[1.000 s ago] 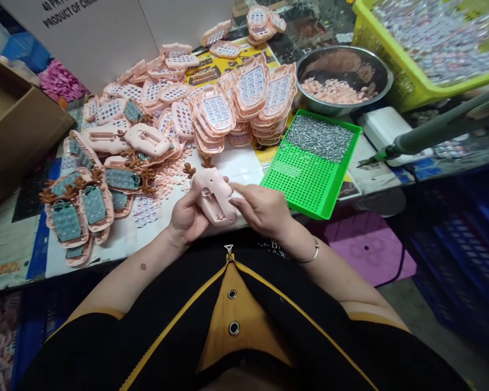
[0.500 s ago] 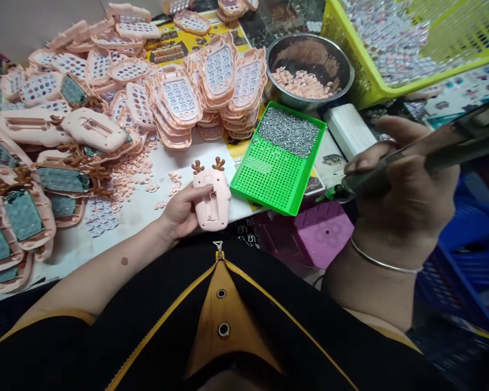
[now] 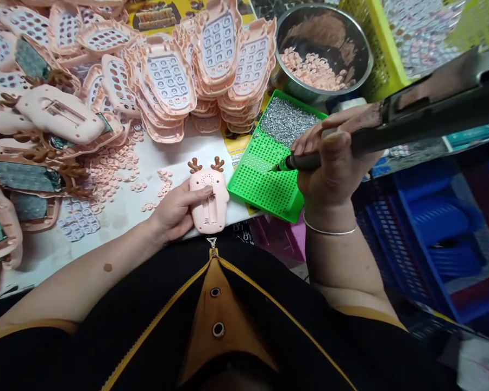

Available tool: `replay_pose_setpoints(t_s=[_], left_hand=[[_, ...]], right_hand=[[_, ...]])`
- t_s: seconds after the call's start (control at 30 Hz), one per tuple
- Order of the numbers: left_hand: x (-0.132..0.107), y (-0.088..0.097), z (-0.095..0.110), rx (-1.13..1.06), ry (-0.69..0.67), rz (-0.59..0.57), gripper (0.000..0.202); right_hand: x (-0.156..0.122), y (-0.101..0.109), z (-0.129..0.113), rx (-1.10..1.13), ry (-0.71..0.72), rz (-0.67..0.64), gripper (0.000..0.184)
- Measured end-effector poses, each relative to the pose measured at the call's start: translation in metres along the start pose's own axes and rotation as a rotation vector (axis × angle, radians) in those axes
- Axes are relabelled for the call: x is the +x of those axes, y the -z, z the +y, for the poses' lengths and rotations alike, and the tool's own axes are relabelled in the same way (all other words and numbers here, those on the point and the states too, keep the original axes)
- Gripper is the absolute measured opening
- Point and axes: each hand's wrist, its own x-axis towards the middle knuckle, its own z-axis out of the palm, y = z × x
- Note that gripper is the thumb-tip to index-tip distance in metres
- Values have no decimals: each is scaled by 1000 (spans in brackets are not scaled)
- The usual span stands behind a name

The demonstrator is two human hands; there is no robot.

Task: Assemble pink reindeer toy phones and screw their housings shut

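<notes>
A pink toy phone (image 3: 220, 209) with brown antlers lies back side up at the table's front edge, its battery slot uncovered. My left hand (image 3: 175, 209) is closed round its left side, the thumb resting near the slot. In my right hand (image 3: 330, 157) is a dark electric screwdriver (image 3: 367, 138), fingers wrapped round its body. Its green-collared tip is over the perforated part of a green tray (image 3: 264, 187); whether it touches the tray I cannot tell. Small silver screws (image 3: 287, 122) fill the tray's far end.
Stacked pink front shells (image 3: 169, 81) stand behind the toy. Half-built phones with circuit boards (image 3: 24, 176) crowd the left, beside loose pink pieces (image 3: 116, 176). A steel bowl (image 3: 362, 60) and a yellow basket (image 3: 385, 60) stand at the back right. Blue crates (image 3: 440, 239) are at the lower right.
My right hand has swung leftward with the electric screwdriver, from beside the tray to above it. My left hand keeps its hold on the toy phone. The view has shifted slightly.
</notes>
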Motion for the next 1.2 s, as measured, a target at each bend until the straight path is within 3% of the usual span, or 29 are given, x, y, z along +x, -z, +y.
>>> replay_pose_setpoints(t_s=[0.23, 0.5, 0.83, 1.03, 1.13, 1.2], left_hand=[[0, -1, 1, -15, 4, 15, 38], [1, 2, -1, -3, -15, -15, 33], [0, 2, -3, 4, -18, -32, 31], [-5, 6, -2, 0, 14, -54, 40], [-10, 8, -5, 40, 31, -67, 42], [-14, 8, -7, 62, 25, -63, 40]], right_hand=[[1, -6, -2, 91, 26, -2, 27], [-5, -6, -4, 1, -20, -5, 39], [-10, -7, -1, -74, -50, 49, 39], [-1, -13, -27, 27, 44, 66, 34], [7, -16, -51, 56, -148, -67, 40], [8, -21, -60, 105, -264, -187, 35]])
